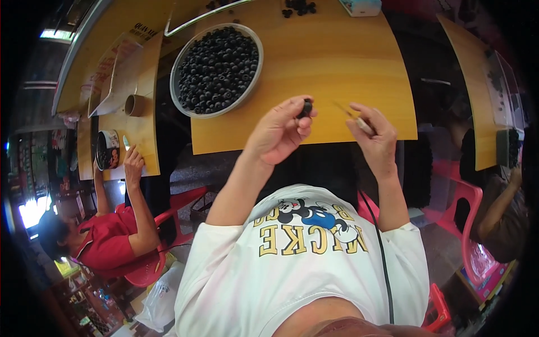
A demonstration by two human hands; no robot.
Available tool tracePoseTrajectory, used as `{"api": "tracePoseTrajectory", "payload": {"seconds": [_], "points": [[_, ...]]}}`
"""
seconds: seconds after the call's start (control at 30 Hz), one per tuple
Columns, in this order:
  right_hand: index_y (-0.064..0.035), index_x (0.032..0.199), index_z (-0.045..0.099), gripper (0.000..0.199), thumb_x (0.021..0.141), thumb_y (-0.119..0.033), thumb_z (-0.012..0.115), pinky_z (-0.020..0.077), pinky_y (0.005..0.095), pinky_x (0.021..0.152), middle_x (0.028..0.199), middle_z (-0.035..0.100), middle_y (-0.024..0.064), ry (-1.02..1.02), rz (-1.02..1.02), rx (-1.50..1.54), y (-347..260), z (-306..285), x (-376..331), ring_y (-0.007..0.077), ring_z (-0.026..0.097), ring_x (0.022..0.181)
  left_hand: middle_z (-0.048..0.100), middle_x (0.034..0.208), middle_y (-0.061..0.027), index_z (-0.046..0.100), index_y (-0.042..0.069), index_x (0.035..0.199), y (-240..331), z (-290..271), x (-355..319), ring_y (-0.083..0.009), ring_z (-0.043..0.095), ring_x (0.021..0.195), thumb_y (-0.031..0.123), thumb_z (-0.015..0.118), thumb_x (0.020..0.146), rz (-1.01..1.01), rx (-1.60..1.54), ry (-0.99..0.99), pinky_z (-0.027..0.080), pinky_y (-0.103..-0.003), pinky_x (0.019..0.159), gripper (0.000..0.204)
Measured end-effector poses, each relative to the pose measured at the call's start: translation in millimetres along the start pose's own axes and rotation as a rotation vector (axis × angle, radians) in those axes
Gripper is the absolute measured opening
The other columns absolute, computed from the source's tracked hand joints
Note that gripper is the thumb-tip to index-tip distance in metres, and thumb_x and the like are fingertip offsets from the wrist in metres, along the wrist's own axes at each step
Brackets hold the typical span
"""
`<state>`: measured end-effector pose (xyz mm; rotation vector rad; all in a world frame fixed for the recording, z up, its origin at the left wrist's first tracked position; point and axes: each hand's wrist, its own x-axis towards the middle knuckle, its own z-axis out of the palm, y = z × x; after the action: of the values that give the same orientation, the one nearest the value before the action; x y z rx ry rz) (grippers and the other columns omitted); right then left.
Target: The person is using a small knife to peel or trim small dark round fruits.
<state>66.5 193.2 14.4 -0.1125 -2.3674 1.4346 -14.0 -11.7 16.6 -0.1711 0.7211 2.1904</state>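
Note:
My left hand (281, 129) pinches a dark round berry-like ball (306, 108) between thumb and fingertips, over the table's near edge. My right hand (377, 137) is closed around a small tool with a pale handle (365, 127). Its thin, blurred metal blade or spike (343, 109) points toward the left hand, apart from the ball. Left of my hands, a wide translucent bowl (260, 63) stands on the wooden table (337, 67), heaped with similar dark balls (216, 70).
More dark balls (298, 8) lie at the table's far side, near a white-and-blue box (362, 7). At a left-hand table, a person in red (115, 238) holds a pale blade (126, 143) beside a tub (108, 150) and a brown cup (135, 105). Another person (499, 213) sits at right, near a red chair (463, 208).

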Motion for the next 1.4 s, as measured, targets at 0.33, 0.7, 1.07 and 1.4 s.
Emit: {"api": "tracePoseTrajectory", "payload": {"seconds": [0.33,0.7,1.07,1.4], "points": [[-0.008,0.099,0.07,0.036,0.064,0.002,0.075,0.0491,0.0286,0.055,0.081,0.061,0.0058,0.069,-0.424,-0.247,-3.2,20.1,2.1,0.0193,0.062,0.065,0.061,0.089,-0.0024,0.059,0.005,0.102,-54.3,5.4,10.5,-0.0085,0.056,0.074,0.013,0.061,0.091,-0.091,-0.34,0.083,0.045,-0.02,0.058,0.014],[-0.0075,0.093,0.071,0.031,0.064,-0.001,0.076,0.047,0.0287,0.051,0.075,0.061,0.0052,0.017,-0.5,-0.237,0.1,19.7,2.3,0.0195,0.061,0.06,0.064,0.092,-0.0073,0.059,0.001,0.105,-45.8,-2.2,5.4,-0.0136,0.064,0.078,0.006,0.057,0.092,-0.016,-0.078,0.112,0.055,-0.023,0.069,0.014],[-0.0074,0.097,0.068,0.028,0.07,-0.012,0.075,0.049,0.0301,0.054,0.077,0.062,0.0061,0.043,-0.557,-0.269,2.8,14.8,-8.7,0.0222,0.062,0.064,0.062,0.092,-0.0078,0.056,0.001,0.104,-56.5,-19.2,11.2,-0.0133,0.06,0.078,0.005,0.058,0.091,-0.069,-0.381,-0.022,0.054,-0.025,0.072,0.014],[-0.0067,0.111,0.064,0.037,0.085,-0.033,0.064,0.0456,0.0335,0.055,0.077,0.059,0.0079,-0.076,-0.427,-0.42,-2.8,9.4,-13.2,0.0243,0.058,0.063,0.063,0.094,-0.0058,0.052,0.003,0.112,-48.6,-9.6,0.6,-0.0116,0.059,0.08,0.009,0.064,0.088,-0.095,-0.319,-0.005,0.049,-0.021,0.064,0.028]]}}
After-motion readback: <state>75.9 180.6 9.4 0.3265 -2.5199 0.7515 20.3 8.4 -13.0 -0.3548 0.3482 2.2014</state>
